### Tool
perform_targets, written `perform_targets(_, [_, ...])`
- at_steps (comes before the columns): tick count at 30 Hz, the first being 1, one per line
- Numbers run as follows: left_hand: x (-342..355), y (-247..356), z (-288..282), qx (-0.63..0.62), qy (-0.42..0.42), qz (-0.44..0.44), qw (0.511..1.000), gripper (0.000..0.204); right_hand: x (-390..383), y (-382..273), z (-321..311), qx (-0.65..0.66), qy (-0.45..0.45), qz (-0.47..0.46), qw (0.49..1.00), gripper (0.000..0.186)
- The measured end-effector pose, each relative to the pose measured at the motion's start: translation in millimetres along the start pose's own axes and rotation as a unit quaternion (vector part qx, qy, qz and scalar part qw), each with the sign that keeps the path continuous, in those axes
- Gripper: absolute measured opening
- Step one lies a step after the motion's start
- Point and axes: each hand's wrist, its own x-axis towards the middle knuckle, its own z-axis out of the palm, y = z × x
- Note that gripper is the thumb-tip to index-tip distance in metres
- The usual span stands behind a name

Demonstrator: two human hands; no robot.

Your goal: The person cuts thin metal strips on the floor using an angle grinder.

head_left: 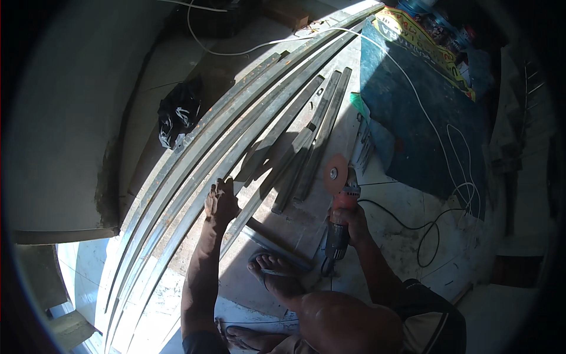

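Note:
My right hand (354,223) is wrapped round the body of a red and black angle grinder (344,203). The grinder points away from me, its reddish round disc (335,174) standing clear of the metal. Over to the left, my left hand (221,202) rests on a long grey metal tube (247,154), fingers curled over it; the fingertips are partly hidden. Several such long tubes lie side by side, running from the near left to the far right. Shorter metal tubes (324,138) lie between the two hands.
A dark blue sheet (407,112) covers the floor at the right. A black plastic bag (180,112) lies at the left beyond the tubes. The grinder's black cord (392,215) loops rightward, near a white cable (421,106). My sandalled foot (274,274) is beside a short tube.

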Motion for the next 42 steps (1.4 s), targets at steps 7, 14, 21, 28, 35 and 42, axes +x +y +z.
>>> perform_targets(7, [-132.9, -82.6, -6.1, 0.042, 0.0, -0.116, 0.992, 0.049, -0.4, 27.0, 30.7, -0.005, -0.049, 0.035, 0.998, 0.038])
perform_targets(14, [-146.7, -50.3, -26.7, -0.033, 0.084, -0.098, 0.991, 0.036, -13.6, 25.2, 38.2, -0.037, -0.043, 0.011, 0.998, 0.038])
perform_targets(21, [-200.2, -68.9, -26.6, -0.052, 0.106, -0.047, 0.992, 0.036, -16.9, 26.2, 41.3, -0.053, -0.05, 0.009, 0.997, 0.042])
perform_targets(28, [-232.0, -82.6, -13.2, -0.029, 0.112, -0.044, 0.992, 0.039, -19.2, 32.5, 48.8, -0.073, -0.06, 0.006, 0.996, 0.046])
perform_targets(35, [-226.4, -71.6, -5.5, -0.036, 0.107, -0.049, 0.992, 0.037, -22.6, 36.4, 51.4, -0.079, -0.074, -0.006, 0.994, 0.047])
perform_targets(42, [-216.5, -75.0, -4.1, -0.046, 0.12, -0.023, 0.991, 0.037, -22.6, 30.7, 52.7, -0.074, -0.079, -0.002, 0.994, 0.047])
